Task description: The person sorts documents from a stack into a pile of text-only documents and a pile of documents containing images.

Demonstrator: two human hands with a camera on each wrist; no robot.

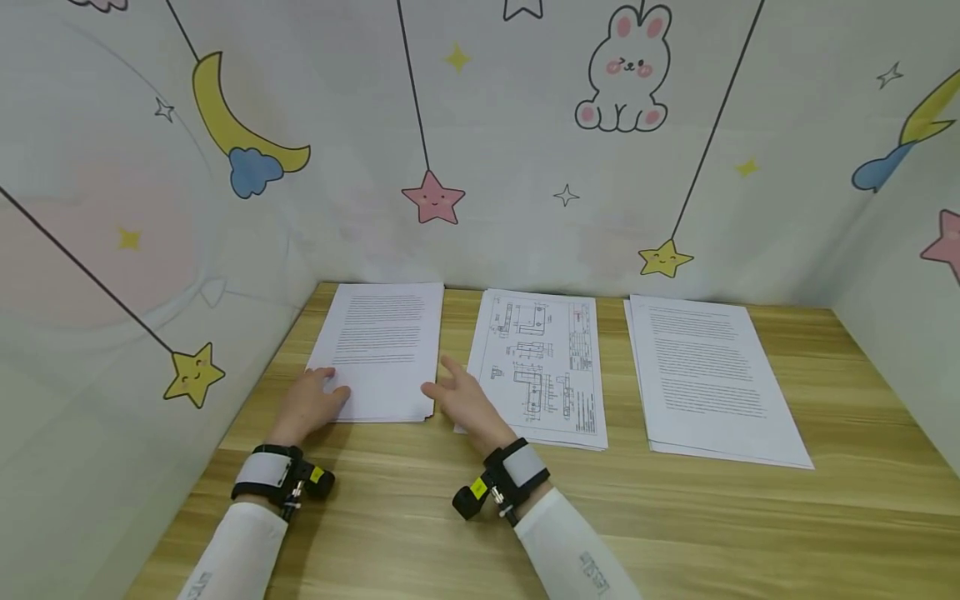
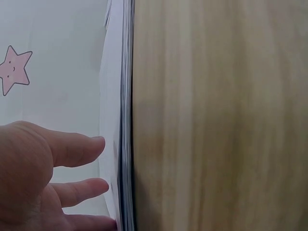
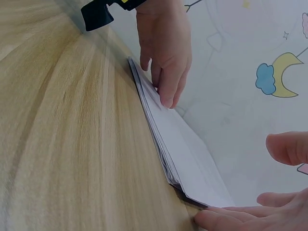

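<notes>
A stack of printed text sheets (image 1: 382, 350) lies at the left of the table. My left hand (image 1: 303, 404) is at its left side near the front corner, fingers loosely bent and fingertips on or by the paper. In the right wrist view, that left hand (image 3: 166, 62) reaches down to the stack's white top sheet (image 3: 178, 139). My right hand (image 1: 472, 404) is at the stack's right side, index finger and thumb stretched apart. Its lower fingers (image 3: 231, 216) lie by the front right corner. The sheet edges (image 2: 126, 120) look slightly uneven.
To the right lies a stack of technical drawings (image 1: 540, 367), partly behind my right hand. Farther right is another stack of text sheets (image 1: 708, 375), fanned a little at its left edge. A patterned white wall (image 1: 525, 233) borders the wooden table (image 1: 712, 533) at the back.
</notes>
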